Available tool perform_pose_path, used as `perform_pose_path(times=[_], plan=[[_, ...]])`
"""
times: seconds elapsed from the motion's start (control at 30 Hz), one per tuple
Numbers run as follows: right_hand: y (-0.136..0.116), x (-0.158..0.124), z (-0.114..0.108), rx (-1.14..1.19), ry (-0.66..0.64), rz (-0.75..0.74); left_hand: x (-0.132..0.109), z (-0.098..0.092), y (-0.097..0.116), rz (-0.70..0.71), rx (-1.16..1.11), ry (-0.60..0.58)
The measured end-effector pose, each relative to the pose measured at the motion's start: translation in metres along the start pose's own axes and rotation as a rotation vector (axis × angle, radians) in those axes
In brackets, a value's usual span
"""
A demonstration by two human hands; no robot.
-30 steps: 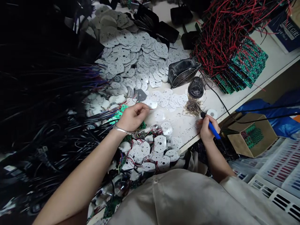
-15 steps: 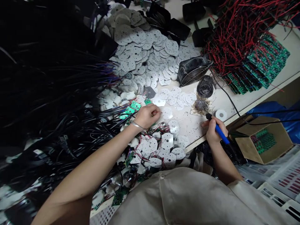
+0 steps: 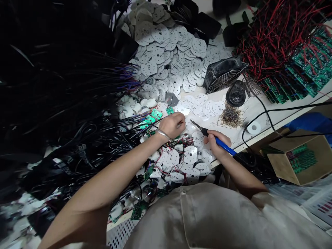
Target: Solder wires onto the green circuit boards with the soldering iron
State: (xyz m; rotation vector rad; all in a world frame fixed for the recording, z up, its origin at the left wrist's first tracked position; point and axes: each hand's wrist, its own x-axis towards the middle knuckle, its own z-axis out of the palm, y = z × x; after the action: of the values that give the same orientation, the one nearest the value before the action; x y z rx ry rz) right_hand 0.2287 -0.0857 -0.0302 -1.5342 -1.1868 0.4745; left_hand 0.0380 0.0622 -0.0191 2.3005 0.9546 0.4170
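My right hand [image 3: 218, 141] is closed round the blue handle of a soldering iron [image 3: 225, 146], whose tip points left over a white disc-shaped board. Close by on the left, my left hand [image 3: 172, 125] is curled with the fingertips pinched together; whatever lies between them is too small or hidden to name. Small green circuit boards [image 3: 156, 114] with wires lie just beyond the left wrist. Below the hands, white round boards [image 3: 191, 155] with red wires are heaped at the table edge.
A black fan [image 3: 224, 74] stands behind a dark dish [image 3: 235, 94] and a pad littered with solder bits [image 3: 232, 116]. A white roll [image 3: 253, 128] lies near the edge. Green boards with red wires [image 3: 308, 65] are stacked right. Black cables [image 3: 95, 138] crowd the left; a cardboard box [image 3: 280, 166] sits below.
My right hand has brought the soldering iron left, from the solder-littered pad to near my left hand. My left hand stays curled in about the same place. The view has shifted slightly.
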Motion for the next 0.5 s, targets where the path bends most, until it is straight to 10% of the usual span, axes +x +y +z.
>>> perform_pose_path(times=[0.5], plan=[[-0.0022, 0.0036, 0.0037, -0.067, -0.059, -0.232, -0.0012, 0.0021, 0.0014, -0.018, 0.113, -0.018]])
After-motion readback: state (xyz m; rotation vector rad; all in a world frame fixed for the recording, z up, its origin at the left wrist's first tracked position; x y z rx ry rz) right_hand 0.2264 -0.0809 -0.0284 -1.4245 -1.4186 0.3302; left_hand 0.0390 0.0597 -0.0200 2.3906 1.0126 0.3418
